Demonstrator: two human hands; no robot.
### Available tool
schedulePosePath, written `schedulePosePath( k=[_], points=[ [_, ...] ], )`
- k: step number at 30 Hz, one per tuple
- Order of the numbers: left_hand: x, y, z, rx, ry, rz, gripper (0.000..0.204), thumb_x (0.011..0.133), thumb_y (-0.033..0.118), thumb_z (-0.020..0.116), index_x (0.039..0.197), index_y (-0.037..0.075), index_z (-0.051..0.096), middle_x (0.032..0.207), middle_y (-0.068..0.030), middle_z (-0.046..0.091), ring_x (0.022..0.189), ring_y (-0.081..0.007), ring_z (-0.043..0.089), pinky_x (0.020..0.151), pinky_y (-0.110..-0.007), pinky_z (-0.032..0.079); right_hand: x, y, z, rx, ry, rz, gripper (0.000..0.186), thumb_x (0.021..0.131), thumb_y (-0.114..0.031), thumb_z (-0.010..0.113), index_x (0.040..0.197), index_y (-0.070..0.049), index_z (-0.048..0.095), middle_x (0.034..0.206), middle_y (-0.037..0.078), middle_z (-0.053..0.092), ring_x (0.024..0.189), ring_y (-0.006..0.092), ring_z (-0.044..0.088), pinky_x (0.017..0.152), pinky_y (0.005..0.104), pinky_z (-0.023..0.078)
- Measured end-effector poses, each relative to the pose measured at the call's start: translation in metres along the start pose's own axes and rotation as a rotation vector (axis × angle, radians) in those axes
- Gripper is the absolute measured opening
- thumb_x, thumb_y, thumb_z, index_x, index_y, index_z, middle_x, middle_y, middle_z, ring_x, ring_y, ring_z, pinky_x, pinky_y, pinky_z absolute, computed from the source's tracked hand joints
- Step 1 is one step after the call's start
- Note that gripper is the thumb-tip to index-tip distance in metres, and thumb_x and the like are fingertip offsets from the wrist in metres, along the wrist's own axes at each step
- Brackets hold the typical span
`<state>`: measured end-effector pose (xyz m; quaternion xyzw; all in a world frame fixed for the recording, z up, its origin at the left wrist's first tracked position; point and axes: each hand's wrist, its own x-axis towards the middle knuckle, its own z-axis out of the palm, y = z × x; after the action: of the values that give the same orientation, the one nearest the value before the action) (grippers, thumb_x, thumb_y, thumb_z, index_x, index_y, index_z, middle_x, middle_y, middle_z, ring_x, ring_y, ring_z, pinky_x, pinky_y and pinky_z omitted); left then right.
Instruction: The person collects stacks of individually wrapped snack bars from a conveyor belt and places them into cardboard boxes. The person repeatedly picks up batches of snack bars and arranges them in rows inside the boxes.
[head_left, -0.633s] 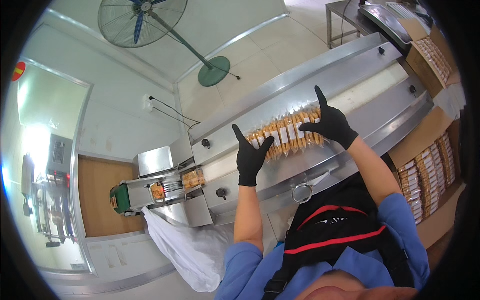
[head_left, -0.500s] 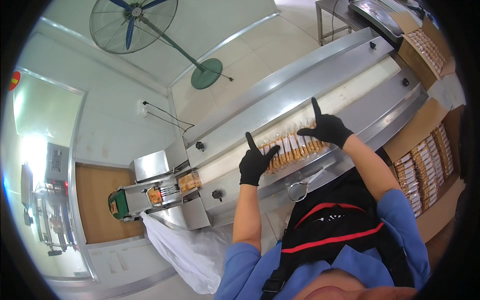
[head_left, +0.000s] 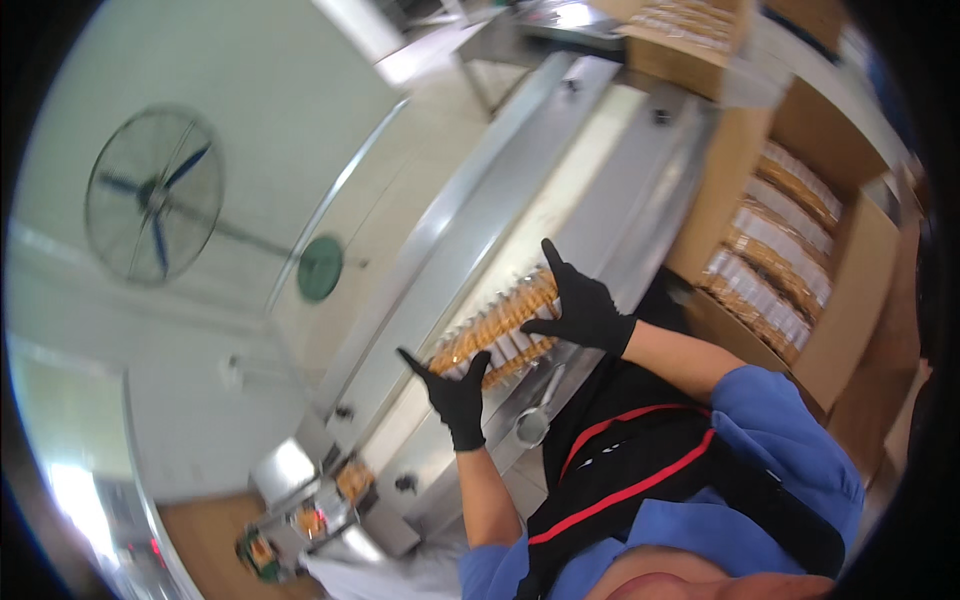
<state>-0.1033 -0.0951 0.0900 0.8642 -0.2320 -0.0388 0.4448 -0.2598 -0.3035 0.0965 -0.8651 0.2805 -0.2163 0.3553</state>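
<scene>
"across the middle, running aslant, lies the steel conveyor (head_left: pixel 630 185) with its pale belt (head_left: pixel 560 205). what's next in size?"

"to its right, an open cardboard box (head_left: pixel 855 285), with rows of packets (head_left: pixel 768 240) lying inside."

"and what has just changed?"

"the view has swung to the right, with some blur, so the cardboard box sits well inside it rather than out at the rim. the row of wrapped packets (head_left: pixel 505 325) is still between the two hands."

"where is that row exactly?"

"over the conveyor, across the near edge of the belt. whether it touches or hangs clear, i cannot tell."

"and the hands?"

"both black-gloved. the left hand (head_left: pixel 455 400) clasps the row's left end, the right hand (head_left: pixel 590 310) its right end. on each, thumb and forefinger are spread wide around the packets; the other fingers are hard to make out."

"so what does the swing mean for the work?"

"as i judge it, the row is being handled as one block, and pressure from both ends has to hold, or a packet could slip from the middle."
</scene>
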Motion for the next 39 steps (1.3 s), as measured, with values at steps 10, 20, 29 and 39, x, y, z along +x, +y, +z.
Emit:
schedulePosePath(
  k=[10,20,29,39],
  points=[
    [-0.029,0.226,0.213,-0.555,-0.414,0.806,0.114,0.061,0.037,0.097,0.148,0.0,0.032,0.137,-0.0151,0.051,0.127,-0.0323,0.05,0.119,-0.046,0.028,-0.118,0.149,-0.198,-0.089,1.047,-0.07,0.115,0.061,-0.05,0.094,0.146,-0.001,0.034,0.139,0.016,0.045,0.132,0.0333,0.045,0.112,0.0468,0.037],
    [-0.113,0.393,0.422,-0.541,-0.715,1.095,0.124,0.067,0.04,0.093,0.157,0.001,0.018,0.14,-0.0246,0.045,0.129,-0.0404,0.045,0.108,-0.048,0.038,-0.195,0.237,-0.363,-0.621,1.119,0.452,0.067,0.075,-0.051,0.083,0.126,-0.012,0.065,0.136,0.025,0.051,0.124,0.0424,0.053,0.103,0.0493,0.046],
    [-0.126,0.403,0.474,0.299,-0.786,1.369,0.055,0.091,0.061,0.054,0.129,0.023,0.065,0.119,-0.0188,0.061,0.104,-0.0404,0.059,0.088,-0.053,0.048,-0.175,0.29,-0.36,-0.855,0.774,0.714,0.071,0.083,-0.07,0.064,0.104,-0.003,0.072,0.1,0.024,0.06,0.091,0.0391,0.06,0.081,0.0493,0.048],
    [-0.136,0.395,0.475,0.118,-0.781,1.438,0.051,0.09,0.057,0.062,0.115,0.013,0.07,0.11,-0.0188,0.063,0.101,-0.0377,0.058,0.092,-0.049,0.041,-0.179,0.31,-0.333,-0.936,0.875,0.743,0.07,0.089,-0.065,0.059,0.109,0.002,0.067,0.109,0.03,0.061,0.102,0.0441,0.058,0.094,0.052,0.043]
  ],
)
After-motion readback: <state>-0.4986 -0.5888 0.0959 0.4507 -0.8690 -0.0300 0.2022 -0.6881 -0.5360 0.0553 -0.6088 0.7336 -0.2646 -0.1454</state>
